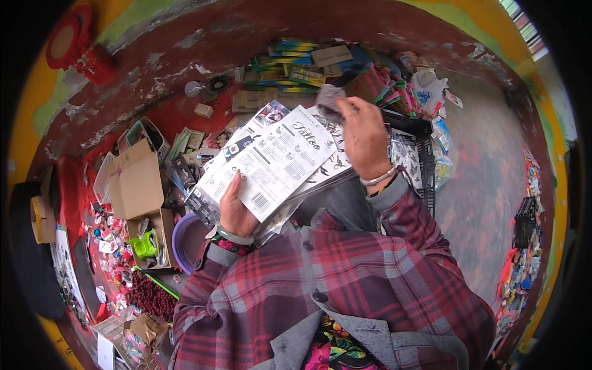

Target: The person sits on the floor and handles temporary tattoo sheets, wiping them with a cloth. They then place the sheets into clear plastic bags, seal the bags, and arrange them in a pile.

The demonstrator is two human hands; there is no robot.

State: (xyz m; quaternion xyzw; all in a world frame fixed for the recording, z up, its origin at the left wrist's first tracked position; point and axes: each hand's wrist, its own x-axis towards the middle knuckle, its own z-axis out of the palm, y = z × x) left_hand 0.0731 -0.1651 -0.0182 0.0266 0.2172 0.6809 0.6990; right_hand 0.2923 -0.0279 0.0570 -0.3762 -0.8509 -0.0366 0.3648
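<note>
My left hand (pixel 237 211) grips a stack of tattoo sheets in front of my chest, its thumb lying over the top one. That top sheet (pixel 279 161) is white with small black print, its printed back turned up. More sheets with black designs and clear plastic sleeves fan out beneath it. Raised beside the stack's far right corner, my right hand (pixel 368 137) pinches a crumpled grey cloth (pixel 330 100). The cloth overlaps the edge of the sheets; I cannot tell whether it touches them.
A black plastic crate (pixel 427 166) with more packets stands at the right. On the left are an open cardboard box (pixel 139 185), a purple basin (pixel 188 243) and small colourful goods. Stacked yellow-and-blue boxes (pixel 290 61) line the far wall. Goods and a dark basket (pixel 525 214) sit far right.
</note>
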